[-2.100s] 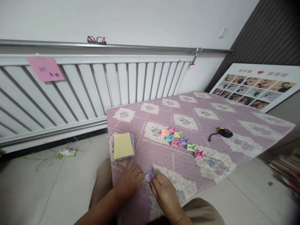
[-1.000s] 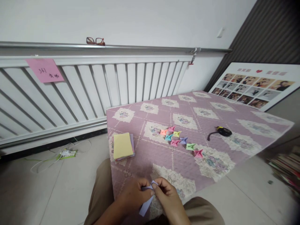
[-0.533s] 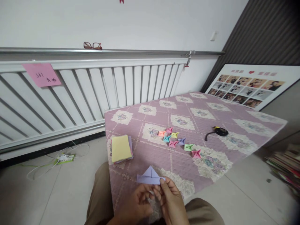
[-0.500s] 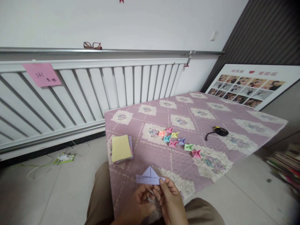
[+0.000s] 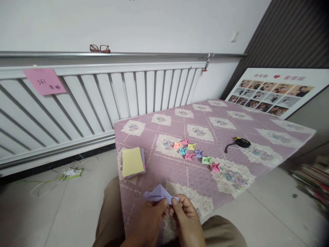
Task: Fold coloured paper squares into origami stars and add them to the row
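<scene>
A lavender folded paper (image 5: 159, 192), with a triangular peak and a flat band along its bottom, is held up over the near edge of the table. My left hand (image 5: 151, 214) pinches its lower edge near the middle, thumb on the near side. At its right end, my right hand (image 5: 185, 214) grips the paper between thumb and fingers. Beyond the hands sit several small folded paper pieces (image 5: 189, 156) in pink, orange, blue, yellow, purple and green. To the left lies a stack of coloured paper sheets (image 5: 133, 162), yellow on top.
A purple floral cloth (image 5: 172, 171) covers the table. On its right side lies a black tape measure (image 5: 242, 142) with a strap. A white radiator (image 5: 138, 91) runs behind, and a framed photo board (image 5: 272, 91) leans at the far right. A power strip (image 5: 72, 173) with cables is on the floor.
My left hand has come up from below the paper and now pinches its bottom edge. The paper has tilted and shifted slightly left, while my right hand keeps its hold.
</scene>
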A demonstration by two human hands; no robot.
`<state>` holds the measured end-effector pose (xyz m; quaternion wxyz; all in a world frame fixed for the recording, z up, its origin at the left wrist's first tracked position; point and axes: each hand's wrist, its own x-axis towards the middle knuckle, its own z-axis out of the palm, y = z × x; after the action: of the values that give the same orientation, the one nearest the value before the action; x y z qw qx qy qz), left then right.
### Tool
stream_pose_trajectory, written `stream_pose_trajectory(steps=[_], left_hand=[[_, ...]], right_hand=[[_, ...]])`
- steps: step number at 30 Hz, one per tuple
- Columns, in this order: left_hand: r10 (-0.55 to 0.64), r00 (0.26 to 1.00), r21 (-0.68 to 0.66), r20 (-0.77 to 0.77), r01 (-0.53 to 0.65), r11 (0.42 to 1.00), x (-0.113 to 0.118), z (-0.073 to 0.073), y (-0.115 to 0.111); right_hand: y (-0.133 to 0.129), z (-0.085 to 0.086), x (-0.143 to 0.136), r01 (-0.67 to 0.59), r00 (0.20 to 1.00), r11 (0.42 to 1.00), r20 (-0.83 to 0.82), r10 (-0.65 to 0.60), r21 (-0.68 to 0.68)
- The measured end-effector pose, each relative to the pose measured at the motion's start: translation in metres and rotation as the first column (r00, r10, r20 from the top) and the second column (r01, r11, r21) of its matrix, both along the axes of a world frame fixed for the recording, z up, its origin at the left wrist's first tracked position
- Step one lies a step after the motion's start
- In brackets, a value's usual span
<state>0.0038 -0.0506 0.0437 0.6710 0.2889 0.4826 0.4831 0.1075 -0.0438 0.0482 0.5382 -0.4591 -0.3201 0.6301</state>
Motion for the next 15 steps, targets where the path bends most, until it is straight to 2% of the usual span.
stream_pose_trajectory(steps=[3, 5, 7, 8, 11, 15], left_hand=[[0.118, 0.985, -0.046, 0.126, -0.113, 0.993, 0.000, 0.008, 0.000], [0.140, 0.977, -0.070, 0.164, -0.130, 0.989, -0.001, 0.011, -0.001], [0.149, 0.969, -0.073, 0.199, -0.137, 0.988, -0.002, 0.012, -0.002], [0.141, 0.966, -0.065, 0.215, -0.130, 0.989, -0.002, 0.013, -0.002], [0.109, 0.965, -0.041, 0.239, -0.103, 0.994, -0.001, 0.014, -0.004], [0.100, 0.966, -0.030, 0.239, -0.095, 0.995, 0.000, 0.016, -0.005]], right_hand=[[0.001, -0.004, 0.008, 0.108, 0.980, 0.990, 0.157, -0.122, 0.095], [0.001, -0.005, 0.013, 0.152, 0.926, 0.951, 0.298, -0.233, 0.270], [0.000, -0.001, 0.018, 0.073, 0.855, 0.895, 0.434, -0.283, 0.441], [-0.001, 0.001, 0.019, 0.014, 0.820, 0.875, 0.495, -0.287, 0.483], [-0.002, 0.006, 0.020, -0.091, 0.746, 0.850, 0.601, -0.287, 0.519], [-0.001, 0.004, 0.018, -0.087, 0.749, 0.845, 0.594, -0.294, 0.528]])
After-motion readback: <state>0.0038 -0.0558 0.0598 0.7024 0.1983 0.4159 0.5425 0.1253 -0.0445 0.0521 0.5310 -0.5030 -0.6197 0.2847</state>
